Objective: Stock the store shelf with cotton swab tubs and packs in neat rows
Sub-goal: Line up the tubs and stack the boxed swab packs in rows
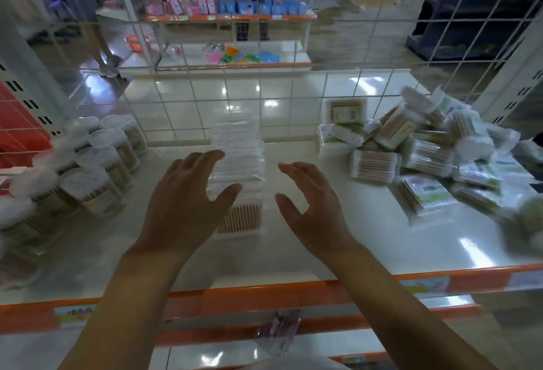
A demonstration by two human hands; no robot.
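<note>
A straight row of clear cotton swab packs (239, 152) runs from the middle of the white shelf (352, 240) back toward the wire grid. My left hand (188, 196) hovers at the row's near left side, fingers spread, holding nothing; whether it touches the packs I cannot tell. My right hand (308, 202) is spread just right of the row, apart from it and empty. Round swab tubs (88, 164) stand in rows on the left. A loose heap of swab packs (426, 146) lies on the right.
A wire grid back panel (264, 96) closes the shelf's far side. An orange price rail (264, 296) edges the front. A small clear packet (279, 331) lies on the lower shelf. Beyond the grid stand other shelves and a person's legs (100, 46).
</note>
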